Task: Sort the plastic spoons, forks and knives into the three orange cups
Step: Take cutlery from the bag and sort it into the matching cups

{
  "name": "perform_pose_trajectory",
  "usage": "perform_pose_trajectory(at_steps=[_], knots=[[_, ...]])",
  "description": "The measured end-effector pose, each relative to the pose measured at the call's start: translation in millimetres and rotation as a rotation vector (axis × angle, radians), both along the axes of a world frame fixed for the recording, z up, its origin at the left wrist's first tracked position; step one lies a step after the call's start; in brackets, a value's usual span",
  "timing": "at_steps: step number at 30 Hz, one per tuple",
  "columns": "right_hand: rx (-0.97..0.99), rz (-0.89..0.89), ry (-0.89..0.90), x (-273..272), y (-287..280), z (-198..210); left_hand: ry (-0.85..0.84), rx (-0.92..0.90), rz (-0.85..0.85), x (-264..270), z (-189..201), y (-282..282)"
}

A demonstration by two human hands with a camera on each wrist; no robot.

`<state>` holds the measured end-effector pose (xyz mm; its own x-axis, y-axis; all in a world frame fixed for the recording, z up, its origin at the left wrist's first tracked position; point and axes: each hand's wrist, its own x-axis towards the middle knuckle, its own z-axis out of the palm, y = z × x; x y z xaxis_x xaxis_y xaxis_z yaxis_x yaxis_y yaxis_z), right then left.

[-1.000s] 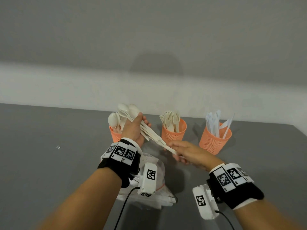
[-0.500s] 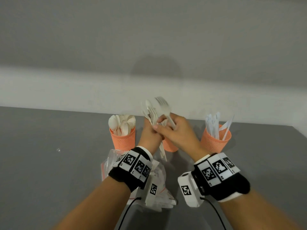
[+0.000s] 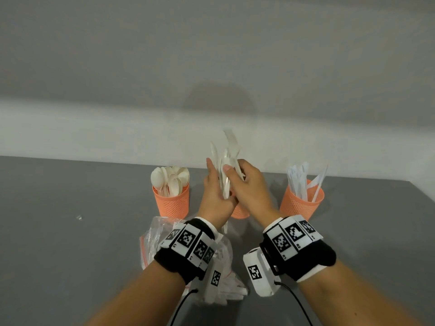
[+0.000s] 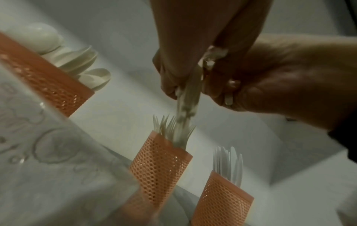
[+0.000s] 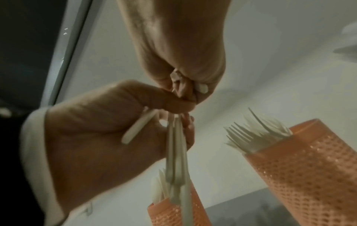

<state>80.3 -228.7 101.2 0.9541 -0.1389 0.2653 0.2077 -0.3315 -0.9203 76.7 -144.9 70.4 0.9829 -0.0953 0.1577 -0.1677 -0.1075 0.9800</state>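
My left hand (image 3: 215, 184) and right hand (image 3: 235, 171) meet above the middle orange cup (image 3: 240, 211), both gripping one upright bundle of white plastic cutlery (image 3: 229, 147). In the left wrist view the bundle's handles (image 4: 188, 94) hang just over the forks cup (image 4: 160, 165). From the right wrist, my right hand (image 5: 183, 79) pinches the bundle (image 5: 176, 145) from above while the left wraps it lower down. The spoons cup (image 3: 171, 200) stands left, the knives cup (image 3: 302, 203) right. Which pieces are in the bundle is unclear.
A crumpled clear plastic bag (image 3: 153, 241) lies on the grey table (image 3: 70, 231) under my left wrist. A small clear scrap (image 3: 79, 217) sits farther left. A pale wall rises right behind the cups.
The bundle lay slanted over the spoons cup. Both hands have carried it right and stood it upright over the middle cup. The right hand has come up to grip it near the top.
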Motion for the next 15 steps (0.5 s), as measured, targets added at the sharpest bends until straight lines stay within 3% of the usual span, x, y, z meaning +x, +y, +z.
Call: perform_pose_trajectory(at_steps=[3, 6, 15], knots=[[0.225, 0.057, 0.144, 2.7, -5.5, -3.1, 0.139, -0.310, -0.124, -3.3, 7.7, 2.5], [0.305, 0.117, 0.213, 1.2, -10.6, -2.4, 0.268, -0.634, -0.179, 1.8, 7.0, 4.2], [0.379, 0.093, 0.182, 9.2, -20.6, -4.4, 0.323, -0.586, -0.283, 3.5, 8.4, 14.7]])
